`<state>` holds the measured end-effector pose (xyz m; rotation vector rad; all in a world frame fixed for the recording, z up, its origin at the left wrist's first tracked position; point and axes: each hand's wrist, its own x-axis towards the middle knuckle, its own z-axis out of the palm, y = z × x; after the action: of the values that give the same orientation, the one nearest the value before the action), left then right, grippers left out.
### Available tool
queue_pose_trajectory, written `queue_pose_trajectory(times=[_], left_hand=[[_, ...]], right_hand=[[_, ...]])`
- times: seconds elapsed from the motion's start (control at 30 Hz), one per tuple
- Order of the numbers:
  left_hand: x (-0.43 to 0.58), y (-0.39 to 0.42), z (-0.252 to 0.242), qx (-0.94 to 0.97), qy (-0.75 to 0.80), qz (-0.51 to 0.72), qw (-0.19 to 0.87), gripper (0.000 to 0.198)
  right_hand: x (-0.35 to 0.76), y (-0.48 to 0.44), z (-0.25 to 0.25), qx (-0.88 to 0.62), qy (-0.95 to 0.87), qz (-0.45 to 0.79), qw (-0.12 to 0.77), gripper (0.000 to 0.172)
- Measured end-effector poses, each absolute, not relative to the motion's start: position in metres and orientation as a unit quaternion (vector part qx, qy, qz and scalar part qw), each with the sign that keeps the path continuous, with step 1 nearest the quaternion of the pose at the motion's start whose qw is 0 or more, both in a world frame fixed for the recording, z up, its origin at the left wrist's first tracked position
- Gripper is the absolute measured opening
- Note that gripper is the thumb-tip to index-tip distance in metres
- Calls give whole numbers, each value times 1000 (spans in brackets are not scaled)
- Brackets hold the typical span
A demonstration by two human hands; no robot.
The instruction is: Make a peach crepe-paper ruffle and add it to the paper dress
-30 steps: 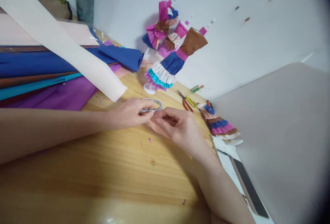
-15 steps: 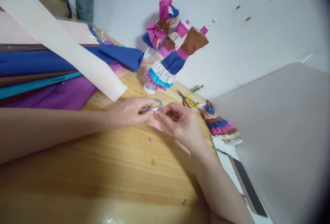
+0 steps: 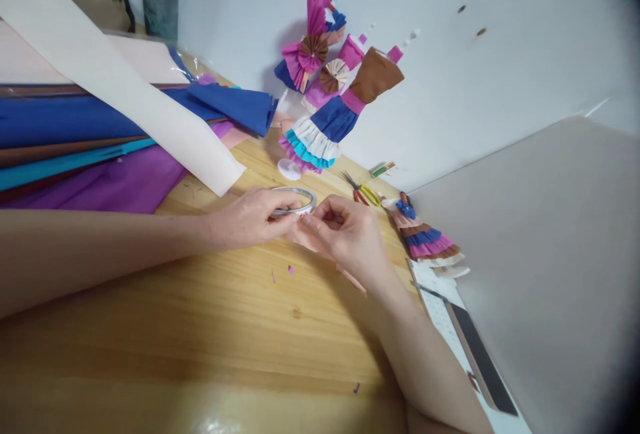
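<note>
The left hand (image 3: 255,219) grips a thin, round, silvery-white tape roll (image 3: 312,203). The right hand (image 3: 345,229) pinches the edge of a thin, peach-pink sheet (image 3: 311,241), just below the roll, over the smooth, light-brown wooden table (image 3: 240,327). Shiny clear plastic (image 3: 189,69) wraps flat, pale pink sheets (image 3: 145,61).

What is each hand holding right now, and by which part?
Left hand: the tape, by the left side of its ring. Right hand: apparently the pink strip, pinched by the edge beside the tape; the exact grip is hidden.
</note>
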<state>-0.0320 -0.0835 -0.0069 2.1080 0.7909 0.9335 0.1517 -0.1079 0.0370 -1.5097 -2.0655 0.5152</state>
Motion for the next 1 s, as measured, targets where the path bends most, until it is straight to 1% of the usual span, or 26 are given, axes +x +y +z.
queue_pose_trajectory(times=[0.23, 0.3, 0.43, 0.53, 0.63, 0.8, 1.0], left_hand=[[-34, -81, -6, 837, 269, 361, 311, 16], [-35, -79, -6, 832, 268, 354, 332, 17], [-36, -79, -5, 789, 324, 345, 391, 24], [-36, -80, -4, 771, 328, 338, 429, 25], [-36, -80, -4, 768, 314, 338, 444, 25], [-35, -78, -7, 782, 321, 352, 401, 27], [-34, -78, -9, 792, 318, 355, 381, 24]], right_hand=[[151, -104, 29, -559, -769, 170, 260, 21], [151, -103, 27, -553, -769, 172, 271, 22], [154, -99, 29, -541, -774, 171, 283, 26], [158, -97, 33, -544, -757, 235, 275, 28], [161, -96, 39, -542, -739, 293, 273, 25], [160, -99, 41, -540, -744, 286, 271, 18], [154, -104, 37, -504, -749, 326, 282, 19]])
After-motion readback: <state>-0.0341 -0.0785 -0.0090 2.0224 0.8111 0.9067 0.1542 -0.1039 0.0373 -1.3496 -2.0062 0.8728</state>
